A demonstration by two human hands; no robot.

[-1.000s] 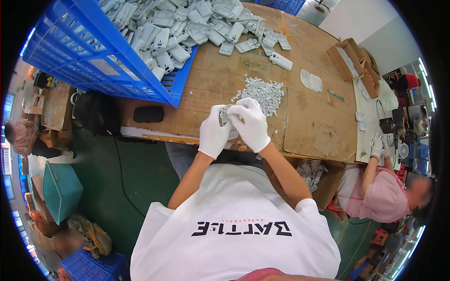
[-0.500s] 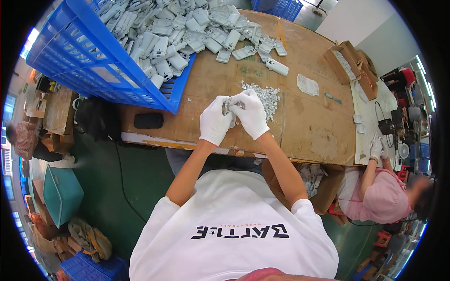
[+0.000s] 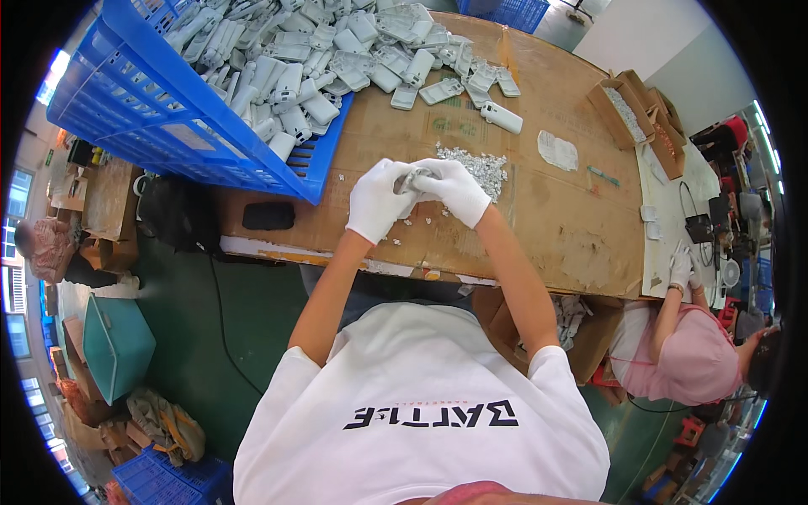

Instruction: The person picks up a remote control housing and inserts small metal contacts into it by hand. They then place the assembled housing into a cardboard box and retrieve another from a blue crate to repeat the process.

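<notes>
Pinching a pale grey piece (image 3: 412, 180) between the gloved left hand (image 3: 374, 202) and right hand (image 3: 459, 192), with each grip closed on it; cannot tell its full shape. Holding it above the table (image 3: 581, 244), just left of the heap of tiny white bits (image 3: 486, 171). Seeing white casings (image 3: 349, 66) and a blue crate (image 3: 215, 118) beyond and left of that heap, a pale sheet (image 3: 559, 151) to its right.

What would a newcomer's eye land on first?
Most likely the heap of pale plastic casings in and beside the slatted blue crate, upper left to top centre. Next, mid-picture, the white-gloved left grip and right grip, together on a pale part they mostly hide. Just beyond the right grip, a scatter of tiny whitish pieces stands out on the brown table.
</notes>
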